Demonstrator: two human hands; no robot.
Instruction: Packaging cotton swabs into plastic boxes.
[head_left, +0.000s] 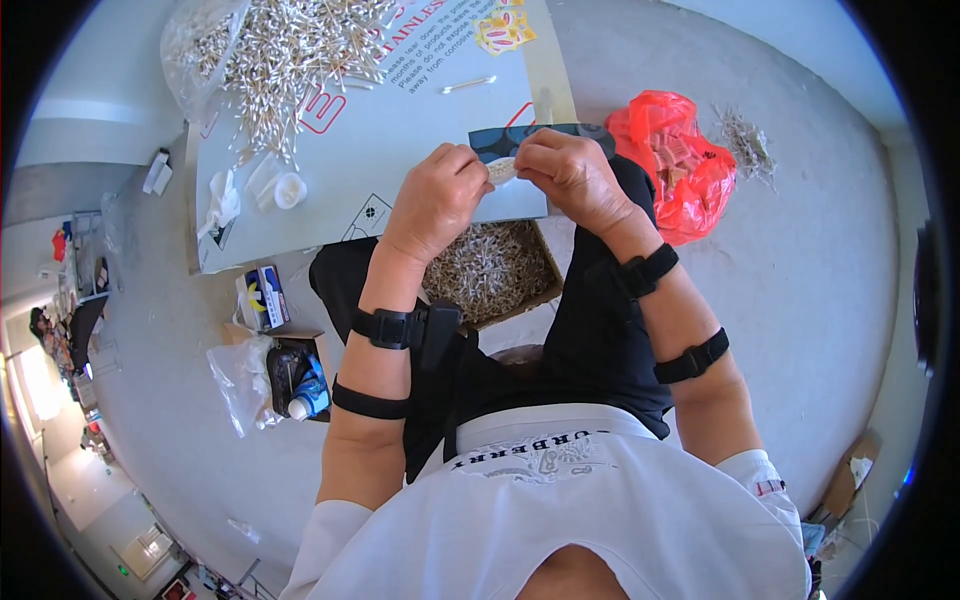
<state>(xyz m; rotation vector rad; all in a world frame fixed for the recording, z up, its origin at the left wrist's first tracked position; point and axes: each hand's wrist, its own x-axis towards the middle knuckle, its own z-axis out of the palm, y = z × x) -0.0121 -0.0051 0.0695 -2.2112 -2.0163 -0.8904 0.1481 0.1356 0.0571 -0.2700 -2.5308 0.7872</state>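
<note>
My left hand (440,195) and my right hand (575,175) are close together above the near edge of the table. Both are closed in a pinch on a small whitish thing with a rounded edge (501,171), which spans the gap between the fingertips. Fingers cover its ends, so its exact kind is unclear. Behind it lies a dark blue flat piece (487,143). Below my hands, between my knees, sits a cardboard box (548,262) full of cotton swabs (488,275). A large heap of cotton swabs (300,60) covers the far left of the table.
On the table (390,130) are loose swabs (468,85), yellow-and-white packets (506,32), a small round white container (290,190) and crumpled white plastic (222,203). A red plastic bag (700,190) and scattered swabs (745,145) lie right. A box with bottles (300,380) stands left.
</note>
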